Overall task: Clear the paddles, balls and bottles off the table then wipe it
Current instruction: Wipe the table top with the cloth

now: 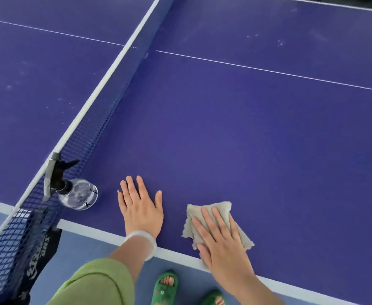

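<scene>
A beige cloth (211, 211) lies folded on the blue table-tennis table (235, 139) near its front edge. My right hand (222, 241) presses flat on the cloth with straight fingers. My left hand (139, 206) rests flat on the bare table, to the left of the cloth, fingers spread. A clear spray bottle (79, 194) with a black trigger head stands on the table by the net, left of my left hand. No paddles or balls are in view.
The net (88, 133) with its white top band runs diagonally from the lower left to the top middle. Its black clamp post (39, 245) hangs off the table's front edge. Faint smudges mark the far table surface. Below the edge lie blue floor and my green sandals (164, 287).
</scene>
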A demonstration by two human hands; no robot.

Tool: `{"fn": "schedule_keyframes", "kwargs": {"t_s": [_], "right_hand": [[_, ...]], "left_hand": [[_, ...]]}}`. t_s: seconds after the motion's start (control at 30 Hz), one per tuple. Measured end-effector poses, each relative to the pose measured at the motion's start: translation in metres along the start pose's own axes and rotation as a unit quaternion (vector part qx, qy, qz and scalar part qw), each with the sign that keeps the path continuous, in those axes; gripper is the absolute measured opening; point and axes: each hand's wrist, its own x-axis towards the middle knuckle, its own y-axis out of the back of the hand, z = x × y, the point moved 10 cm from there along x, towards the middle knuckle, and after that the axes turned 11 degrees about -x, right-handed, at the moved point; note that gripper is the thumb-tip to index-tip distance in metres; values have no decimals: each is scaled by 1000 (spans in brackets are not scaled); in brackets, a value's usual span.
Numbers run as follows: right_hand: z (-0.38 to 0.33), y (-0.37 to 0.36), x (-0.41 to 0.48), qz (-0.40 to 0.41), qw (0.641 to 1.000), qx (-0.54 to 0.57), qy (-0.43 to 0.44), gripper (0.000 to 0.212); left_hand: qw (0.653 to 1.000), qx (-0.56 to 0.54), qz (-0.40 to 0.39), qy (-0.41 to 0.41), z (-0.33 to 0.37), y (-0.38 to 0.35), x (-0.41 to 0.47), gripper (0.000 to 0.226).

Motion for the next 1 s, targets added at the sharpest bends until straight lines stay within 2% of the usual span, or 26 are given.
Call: {"fn": "schedule_keyframes", "kwargs": {"t_s": [0.03,0.07,0.1,0.13,0.17,0.2,0.23,0.27,0.3,0.4,0.43,0.5,0.6,0.73,0.87,1.0], "right_hand": [[22,-7,-13,-4,999,-21,-27,61],[54,-12,-28,-10,995,-33,-93,59],[92,-19,-46,-30,979,-11,-202,59],[127,-24,-67,-46,942,33,-330,58],[149,-28,-88,-56,890,78,-445,56],[154,-31,-99,-62,839,119,-527,55],[145,-31,-100,-63,804,145,-573,56],[125,-27,-88,-61,797,152,-581,56],[100,-23,-69,-58,816,143,-557,57],[6,-6,-4,-40,928,79,-363,59],[-19,-2,6,-35,953,59,-297,59],[-37,-2,3,-43,973,43,-221,59],[-10,-10,-31,-46,979,10,-198,59],[67,-23,-91,-61,946,10,-319,60],[90,-25,-107,-74,938,12,-339,61],[88,-20,-104,-58,940,16,-336,61]], "left_hand": [[1000,0,-1,-1,0,0,0,79],[1000,-1,0,-1,1,0,-1,78],[1000,-3,-1,-2,1,0,-2,78],[1000,-4,-3,-4,2,0,-2,77],[1000,-5,-4,-4,2,0,-2,76],[1000,-5,-8,-3,3,0,-2,76],[1000,-6,-16,0,3,-1,-2,76],[1000,-8,-26,3,3,-1,-3,76],[999,-8,-31,3,3,-1,-3,76],[999,-11,-36,0,2,-2,-2,76],[999,-12,-40,0,0,-3,-2,77],[999,-14,-39,-3,-2,-4,-2,77],[999,-23,-37,-5,-2,-5,-2,77],[998,-43,-33,-18,-2,-5,-2,73],[993,-106,-55,-17,8,2,0,71],[964,-135,-94,-210,109,-8,-44,57]]}}
